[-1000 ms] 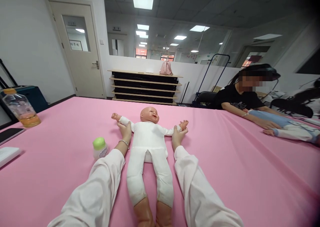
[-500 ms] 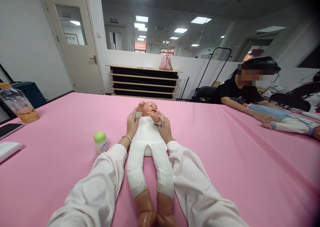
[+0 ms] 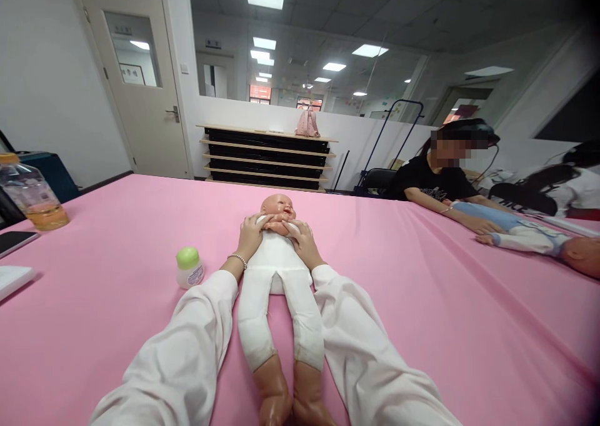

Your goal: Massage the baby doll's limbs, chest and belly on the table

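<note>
A baby doll [image 3: 276,251] with a white cloth body lies on its back, feet toward me. Both of its arms are bent in, the hands together over the upper chest below the chin. On the left side, my left hand [image 3: 250,235] wraps round one doll arm, a beaded bracelet at my wrist. My right hand [image 3: 305,243] grips the other arm from the right, fingers curled over it. Parts of the doll's arms are hidden under my fingers. A small jar with a green lid [image 3: 189,267] stands left of my left forearm.
A pink cloth [image 3: 394,276] covers the table. At the left edge are a bottle [image 3: 40,195], a phone [image 3: 16,242] and a white box [image 3: 14,281]. On the right, a person in black [image 3: 435,176] handles another doll [image 3: 534,235] dressed in blue and white.
My hands have brought the doll's arms inward and down across its chest; one doll hand was raised beside its head before. The view has shifted slightly to the right.
</note>
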`<state>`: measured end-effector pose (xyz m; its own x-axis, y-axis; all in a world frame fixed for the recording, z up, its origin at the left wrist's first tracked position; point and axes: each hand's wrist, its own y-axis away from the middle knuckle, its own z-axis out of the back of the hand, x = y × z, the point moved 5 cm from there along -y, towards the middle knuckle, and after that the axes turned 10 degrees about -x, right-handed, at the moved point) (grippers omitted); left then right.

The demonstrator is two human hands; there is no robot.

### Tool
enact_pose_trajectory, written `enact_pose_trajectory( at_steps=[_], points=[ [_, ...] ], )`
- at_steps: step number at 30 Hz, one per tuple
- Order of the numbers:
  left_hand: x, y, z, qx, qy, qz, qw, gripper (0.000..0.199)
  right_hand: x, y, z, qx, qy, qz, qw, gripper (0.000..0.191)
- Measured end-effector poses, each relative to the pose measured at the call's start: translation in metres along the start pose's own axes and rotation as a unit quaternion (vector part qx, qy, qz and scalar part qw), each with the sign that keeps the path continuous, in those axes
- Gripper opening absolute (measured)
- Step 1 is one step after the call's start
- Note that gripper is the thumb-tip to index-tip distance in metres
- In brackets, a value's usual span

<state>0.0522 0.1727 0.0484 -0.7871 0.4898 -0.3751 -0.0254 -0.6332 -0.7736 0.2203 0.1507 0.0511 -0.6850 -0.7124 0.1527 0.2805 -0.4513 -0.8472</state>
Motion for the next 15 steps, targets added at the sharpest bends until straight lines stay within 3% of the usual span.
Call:
enact_pose_trajectory(
  at_steps=[4,8,10,12,15],
  points=[
    [0.001,0.002,0.001,-0.003,0.011,0.001,1.000,0.057,-0.004,0.006,0.005,-0.037,-0.027,-0.039,0.998,0.050],
    [0.012,0.003,0.003,-0.040,0.094,0.047,0.994,0.059,-0.024,0.016,0.007,-0.134,-0.049,-0.202,0.969,0.063],
    [0.029,0.005,0.006,-0.094,0.160,0.154,0.970,0.062,-0.036,0.022,0.009,-0.187,-0.057,-0.314,0.929,0.057],
    [0.050,0.012,0.009,-0.156,0.204,0.302,0.918,0.068,-0.044,0.029,0.014,-0.224,-0.053,-0.402,0.886,0.043],
    [0.070,0.026,0.012,-0.213,0.203,0.437,0.850,0.064,-0.048,0.033,0.024,-0.250,-0.042,-0.444,0.860,0.032]
  ],
)
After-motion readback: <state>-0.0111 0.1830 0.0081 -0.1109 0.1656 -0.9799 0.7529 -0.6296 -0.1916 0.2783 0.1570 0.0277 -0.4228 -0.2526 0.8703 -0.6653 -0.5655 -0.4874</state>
